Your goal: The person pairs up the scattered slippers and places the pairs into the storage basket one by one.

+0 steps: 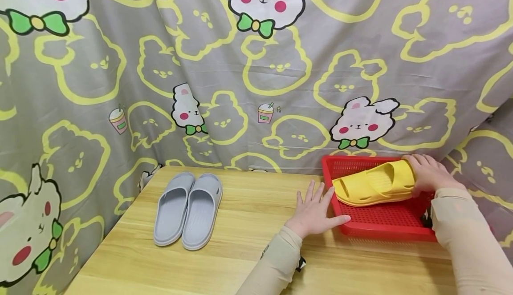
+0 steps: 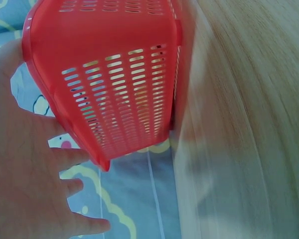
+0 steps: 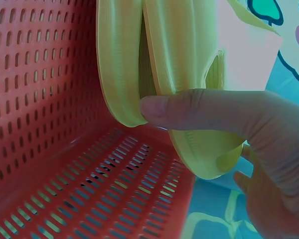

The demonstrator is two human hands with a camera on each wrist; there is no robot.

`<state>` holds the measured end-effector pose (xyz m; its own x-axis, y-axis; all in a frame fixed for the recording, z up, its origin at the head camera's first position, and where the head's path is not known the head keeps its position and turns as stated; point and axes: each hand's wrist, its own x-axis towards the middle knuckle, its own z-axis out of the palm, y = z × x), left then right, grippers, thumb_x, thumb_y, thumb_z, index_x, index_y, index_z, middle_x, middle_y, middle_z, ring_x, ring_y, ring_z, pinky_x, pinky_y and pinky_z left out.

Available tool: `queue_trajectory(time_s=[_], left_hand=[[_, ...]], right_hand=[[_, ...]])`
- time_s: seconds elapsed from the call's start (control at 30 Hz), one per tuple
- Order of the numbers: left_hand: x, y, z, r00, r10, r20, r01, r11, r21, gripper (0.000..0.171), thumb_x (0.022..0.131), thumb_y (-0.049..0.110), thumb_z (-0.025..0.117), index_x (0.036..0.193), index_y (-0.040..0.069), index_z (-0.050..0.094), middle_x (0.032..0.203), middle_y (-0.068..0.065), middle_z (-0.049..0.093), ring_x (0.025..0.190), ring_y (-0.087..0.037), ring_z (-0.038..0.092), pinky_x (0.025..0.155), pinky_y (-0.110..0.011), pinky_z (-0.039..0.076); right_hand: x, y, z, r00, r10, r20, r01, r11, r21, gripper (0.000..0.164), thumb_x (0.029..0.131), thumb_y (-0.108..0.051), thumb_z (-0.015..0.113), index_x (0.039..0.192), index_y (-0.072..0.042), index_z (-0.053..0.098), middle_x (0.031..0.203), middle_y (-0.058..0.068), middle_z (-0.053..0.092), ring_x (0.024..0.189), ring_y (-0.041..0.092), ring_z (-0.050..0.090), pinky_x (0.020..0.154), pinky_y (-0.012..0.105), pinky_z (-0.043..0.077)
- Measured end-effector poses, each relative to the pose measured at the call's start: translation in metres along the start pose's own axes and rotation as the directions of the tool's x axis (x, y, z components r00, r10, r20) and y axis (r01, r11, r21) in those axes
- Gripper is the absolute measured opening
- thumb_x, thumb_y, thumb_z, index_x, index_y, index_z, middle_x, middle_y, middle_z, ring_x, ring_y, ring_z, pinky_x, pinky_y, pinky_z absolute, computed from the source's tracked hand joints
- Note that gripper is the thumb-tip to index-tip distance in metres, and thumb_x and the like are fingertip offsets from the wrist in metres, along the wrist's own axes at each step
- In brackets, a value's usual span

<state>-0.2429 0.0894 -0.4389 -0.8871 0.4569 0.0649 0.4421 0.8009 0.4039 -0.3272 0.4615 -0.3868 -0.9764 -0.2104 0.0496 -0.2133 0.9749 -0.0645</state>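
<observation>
Nearest, the left hand [image 1: 314,210] has its fingers spread apart, touching the left rim of the red plastic basket [image 1: 384,231], which sits toward the right of the table [image 1: 256,232], by its far edge. Level with it, toward the table's far left corner, a pair of gray slippers [image 1: 202,215] lies side by side. Farther in, the right hand [image 1: 434,175] clamps its fingers on the heel end of the stacked yellow slippers [image 1: 356,188], tilted inside the basket. The step in hand seems to be moving this pair; whether in or out, I cannot tell. The next move likely calls for a firm pinch on both soles and a steadied basket.
</observation>
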Motion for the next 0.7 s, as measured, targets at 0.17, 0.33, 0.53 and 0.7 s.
queue_trajectory(time_s=[0.17, 0.33, 0.53, 0.7], left_hand=[[0.000, -0.001, -0.001, 1.000, 0.002, -0.001, -0.002, 1.000, -0.005, 0.088, 0.083, 0.081, 0.035, 0.156, 0.036, 0.014, 0.165, 0.004, 0.016, 0.154, -0.024, 0.001, 0.118, -0.064, 0.012], [-0.001, -0.001, 0.001, 1.000, 0.004, 0.001, -0.004, 1.000, -0.012, 0.088, 0.084, 0.081, 0.035, 0.156, 0.036, 0.013, 0.165, 0.004, 0.016, 0.154, -0.024, 0.000, 0.118, -0.064, 0.011], [0.000, -0.002, 0.002, 1.000, 0.008, 0.001, -0.008, 1.000, -0.027, 0.087, 0.084, 0.081, 0.036, 0.156, 0.038, 0.011, 0.165, 0.002, 0.017, 0.154, -0.025, 0.000, 0.117, -0.065, 0.011], [0.000, -0.002, 0.001, 1.000, 0.002, 0.005, -0.002, 0.999, -0.046, 0.087, 0.084, 0.080, 0.037, 0.156, 0.037, 0.013, 0.165, 0.003, 0.015, 0.154, -0.025, -0.001, 0.117, -0.066, 0.011]], right_hand=[[0.000, 0.001, 0.003, 1.000, -0.005, -0.002, 0.005, 1.000, 0.008, 0.110, 0.045, -0.018, 0.089, 0.136, 0.005, 0.032, 0.134, 0.036, 0.032, 0.125, 0.059, 0.020, 0.096, 0.077, 0.025], [-0.002, 0.003, 0.006, 1.000, 0.006, 0.024, -0.007, 1.000, 0.028, 0.109, 0.047, -0.014, 0.087, 0.138, 0.006, 0.030, 0.139, 0.039, 0.024, 0.130, 0.062, 0.012, 0.098, 0.079, 0.022], [-0.002, 0.006, 0.010, 0.999, 0.014, 0.041, -0.015, 0.999, 0.043, 0.110, 0.048, -0.015, 0.087, 0.139, 0.005, 0.029, 0.140, 0.039, 0.022, 0.131, 0.062, 0.011, 0.100, 0.079, 0.019], [-0.003, 0.008, 0.011, 0.996, 0.038, 0.084, -0.046, 0.994, 0.103, 0.115, 0.053, -0.019, 0.087, 0.145, 0.002, 0.023, 0.145, 0.042, 0.015, 0.133, 0.064, 0.003, 0.099, 0.081, 0.014]])
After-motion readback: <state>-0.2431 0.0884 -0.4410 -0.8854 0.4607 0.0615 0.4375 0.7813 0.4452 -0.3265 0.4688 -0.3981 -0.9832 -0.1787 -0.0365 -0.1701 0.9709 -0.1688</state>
